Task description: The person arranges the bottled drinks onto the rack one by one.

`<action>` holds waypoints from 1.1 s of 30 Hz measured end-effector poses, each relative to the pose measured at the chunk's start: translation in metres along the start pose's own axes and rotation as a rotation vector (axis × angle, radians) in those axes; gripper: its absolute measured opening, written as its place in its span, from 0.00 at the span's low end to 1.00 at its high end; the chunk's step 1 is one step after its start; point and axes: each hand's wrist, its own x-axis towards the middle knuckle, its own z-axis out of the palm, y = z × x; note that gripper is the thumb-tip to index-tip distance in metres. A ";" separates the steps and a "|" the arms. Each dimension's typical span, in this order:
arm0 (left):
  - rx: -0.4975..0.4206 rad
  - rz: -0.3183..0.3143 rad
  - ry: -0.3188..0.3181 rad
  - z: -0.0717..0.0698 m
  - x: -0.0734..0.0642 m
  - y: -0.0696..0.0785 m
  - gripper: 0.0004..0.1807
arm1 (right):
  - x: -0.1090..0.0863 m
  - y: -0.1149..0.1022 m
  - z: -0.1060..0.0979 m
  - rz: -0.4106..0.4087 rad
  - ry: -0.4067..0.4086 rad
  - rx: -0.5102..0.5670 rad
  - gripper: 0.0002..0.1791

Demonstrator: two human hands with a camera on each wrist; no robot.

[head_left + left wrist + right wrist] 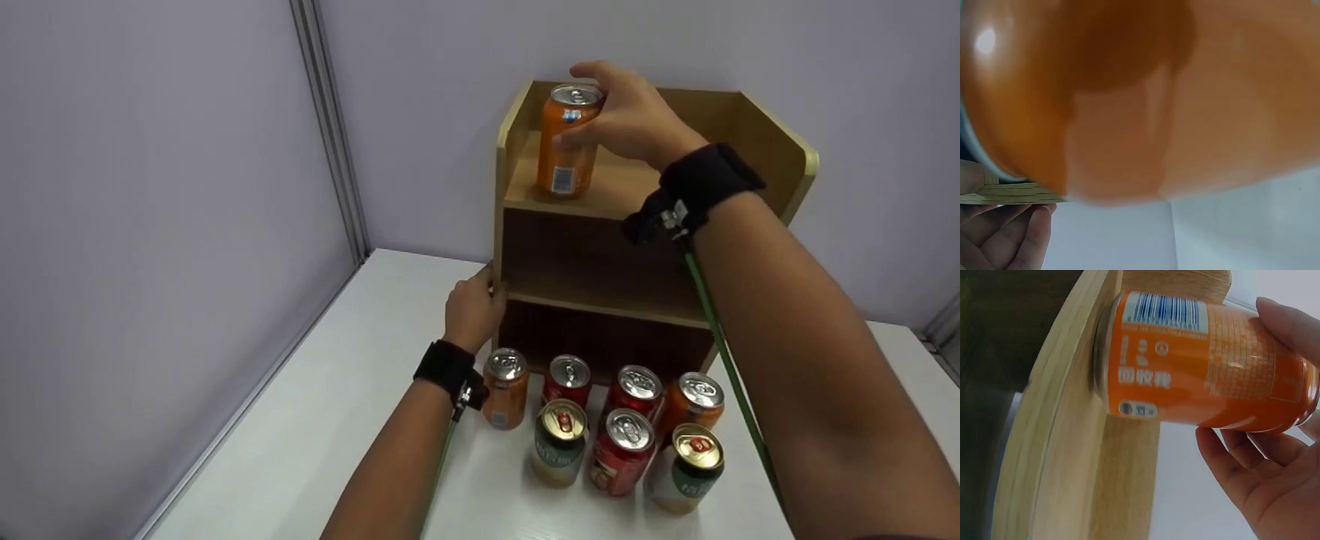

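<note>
In the head view, my right hand (634, 116) holds an orange soda can (555, 150) upright at the left end of the wooden shelf unit's (600, 307) top level. The right wrist view shows the thumb on one side of the can (1185, 365) and fingers on the other, its base at the board. Lower down, my left hand (472, 311) grips the unit's left side panel. Its thumb and fingers pinch the panel edge (1016, 194) in the left wrist view. Another orange can (505, 401) stands by the left wrist and fills much of that view.
Several cans stand on the white table (337, 420) before the unit: red ones (619, 461), green ones with gold tops (559, 454) and an orange one (690, 409) at the right. A pale wall (420, 150) rises behind, and a partition (150, 225) at the left.
</note>
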 end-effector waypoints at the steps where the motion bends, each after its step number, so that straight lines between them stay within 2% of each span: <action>1: 0.003 -0.002 -0.002 0.000 -0.001 0.001 0.12 | 0.002 0.001 0.001 0.001 -0.005 0.018 0.53; 6: 0.010 -0.015 -0.008 0.002 -0.003 0.005 0.11 | 0.005 0.008 0.005 0.020 0.001 0.109 0.53; 12: 0.017 0.018 0.002 0.004 0.002 0.009 0.10 | 0.009 0.015 0.010 0.039 0.066 0.182 0.51; 14: 0.021 0.026 0.000 0.004 0.004 0.009 0.10 | 0.009 0.018 0.012 0.040 0.077 0.192 0.51; 18: 0.011 0.026 -0.020 0.006 0.004 0.008 0.14 | 0.000 0.024 0.014 0.054 0.058 0.154 0.59; 21: 0.011 0.033 -0.013 0.006 0.005 0.006 0.14 | -0.014 0.027 0.009 0.053 0.057 0.090 0.62; 25: 0.014 0.044 0.004 0.002 0.006 0.004 0.11 | -0.044 0.032 -0.002 0.012 0.102 -0.023 0.57; 33: 0.001 0.043 0.020 -0.006 0.004 0.003 0.09 | -0.123 0.056 -0.020 -0.192 0.144 -0.299 0.49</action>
